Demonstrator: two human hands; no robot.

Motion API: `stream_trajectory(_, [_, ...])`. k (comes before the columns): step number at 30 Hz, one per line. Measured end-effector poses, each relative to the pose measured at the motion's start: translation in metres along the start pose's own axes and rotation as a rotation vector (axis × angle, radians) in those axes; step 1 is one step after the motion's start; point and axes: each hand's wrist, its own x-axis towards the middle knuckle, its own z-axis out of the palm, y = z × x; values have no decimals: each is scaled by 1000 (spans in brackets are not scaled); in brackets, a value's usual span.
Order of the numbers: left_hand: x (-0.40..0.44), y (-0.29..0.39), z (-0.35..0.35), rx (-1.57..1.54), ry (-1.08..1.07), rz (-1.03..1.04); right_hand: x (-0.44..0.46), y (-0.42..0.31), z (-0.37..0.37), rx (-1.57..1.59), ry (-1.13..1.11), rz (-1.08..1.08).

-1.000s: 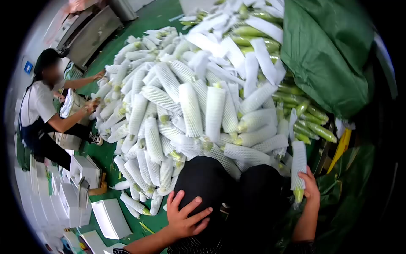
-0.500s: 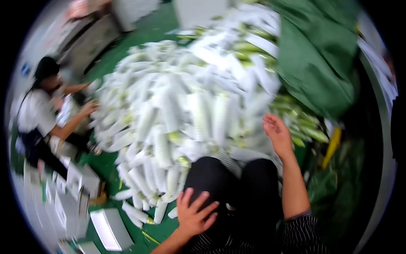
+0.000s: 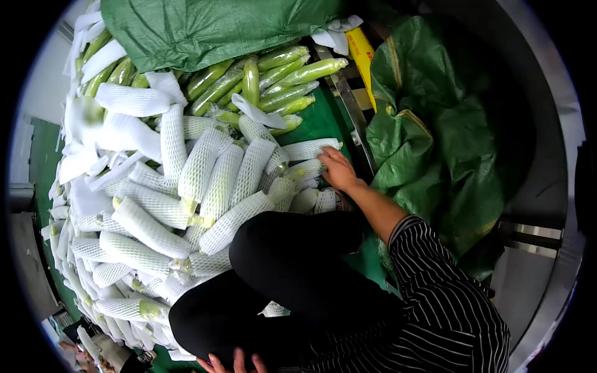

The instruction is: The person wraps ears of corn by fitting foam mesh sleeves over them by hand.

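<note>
My right hand (image 3: 337,169) reaches to the right edge of the pile, its fingers extended at the ends of gourds in white foam net sleeves. One net-sleeved gourd (image 3: 308,149) lies right beside its fingertips; whether they touch is hard to tell. Nothing shows in that hand's grasp. At the bottom edge, my left hand (image 3: 233,363) rests by my black-trousered leg with fingers spread, mostly cut off by the frame. More sleeved gourds (image 3: 217,183) lie heaped before my knees. Beyond them are long green gourds (image 3: 273,78) in clear film, without sleeves.
A green woven sheet (image 3: 217,31) covers part of the heap. Loose white foam sleeves (image 3: 134,99) lie on the left. Crumpled green sacking (image 3: 429,137) and a yellow strip (image 3: 362,59) are on the right. Part of another person (image 3: 78,357) shows at lower left.
The view has swung to the right, toward the green sheet and sacking. My right hand has come down from the air to the pile's edge. My left hand has stayed by my leg.
</note>
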Motion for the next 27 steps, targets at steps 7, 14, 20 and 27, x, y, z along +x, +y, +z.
stream_trajectory(7, [36,34,4,76,19,17,98,-18,-50,-116,-535,-163])
stream_trajectory(14, [29,28,-8,109,-156,-28,108,37,6,62,-377,253])
stream_trajectory(20, [12,31,1,86,-25,-58,85,51,-35,656,-354,382])
stream_trajectory(27, [11,25,-4,55,175,-67,31,-173,-179,1079,-454,-139])
